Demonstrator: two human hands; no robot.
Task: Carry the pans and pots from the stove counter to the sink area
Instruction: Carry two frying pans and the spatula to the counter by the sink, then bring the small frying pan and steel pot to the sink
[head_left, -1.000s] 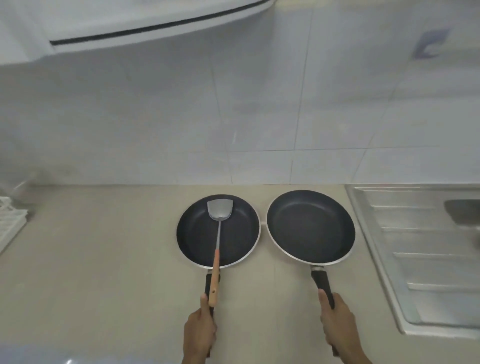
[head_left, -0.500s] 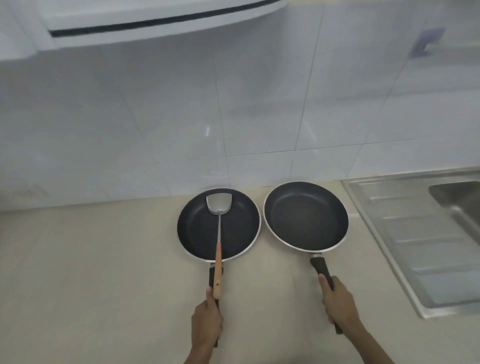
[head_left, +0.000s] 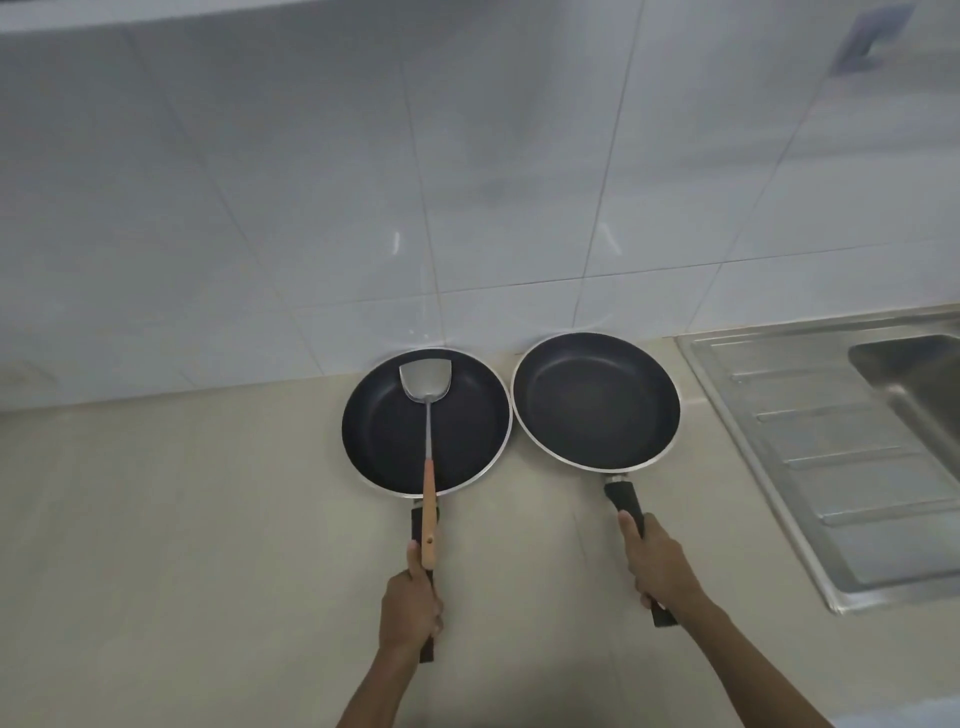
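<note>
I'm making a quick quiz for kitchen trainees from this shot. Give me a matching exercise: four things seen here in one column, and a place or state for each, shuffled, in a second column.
Things:
1. left pan
2. right pan
3. spatula
4. sink drainboard

Places or states:
A. lies in a pan, wooden handle toward the person
B. empty, handle gripped by the right hand
C. steel, at the counter's right end
D. carries a utensil, handle gripped by the left hand

Pairs: 1-D, 2-B, 3-A, 4-C
</note>
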